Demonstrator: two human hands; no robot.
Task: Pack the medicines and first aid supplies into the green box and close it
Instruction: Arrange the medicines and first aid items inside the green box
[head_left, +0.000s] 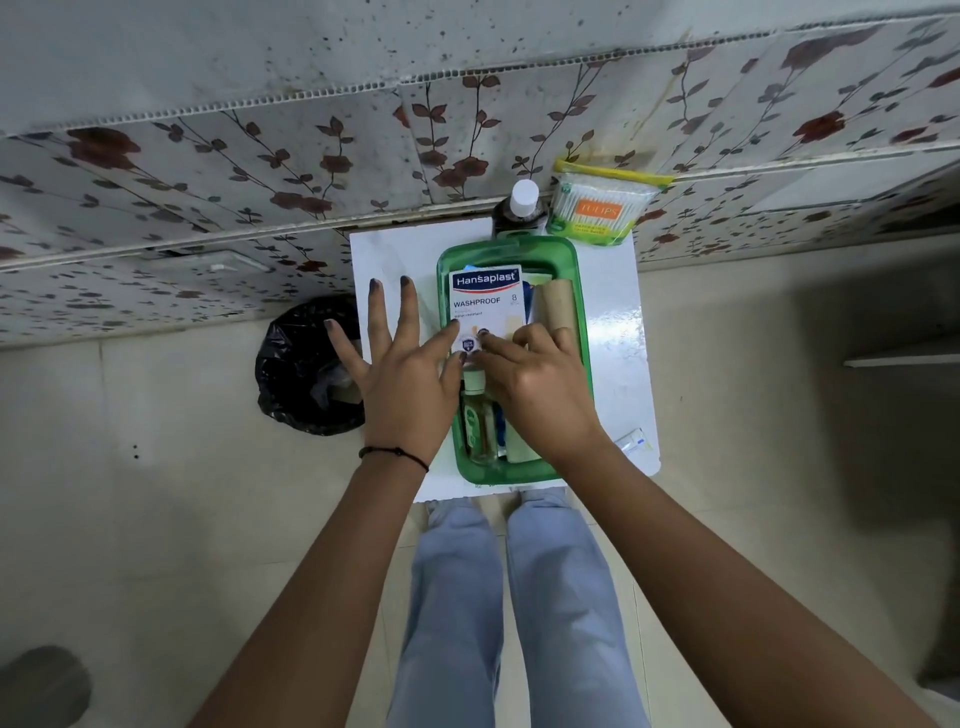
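Observation:
A green box (583, 317) stands open on a small white table (387, 260). A white Hansaplast plaster pack (485, 296) lies on top of its contents. My right hand (535, 384) pinches the pack's near edge. Beside it my left hand (405, 379) is spread flat, its thumb and forefinger touching the pack's left corner. Inside the box are a beige bandage roll (556, 304) and a small clear bottle (478, 415). Behind the box stand a dark bottle with a white cap (522, 208) and a bag of cotton buds (597, 208). A small white tube (634, 441) lies on the table at the right.
A black bin bag (306, 364) sits on the floor left of the table. A flowered tile wall rises right behind the table. My legs in light jeans (519, 597) stand against the table's near edge.

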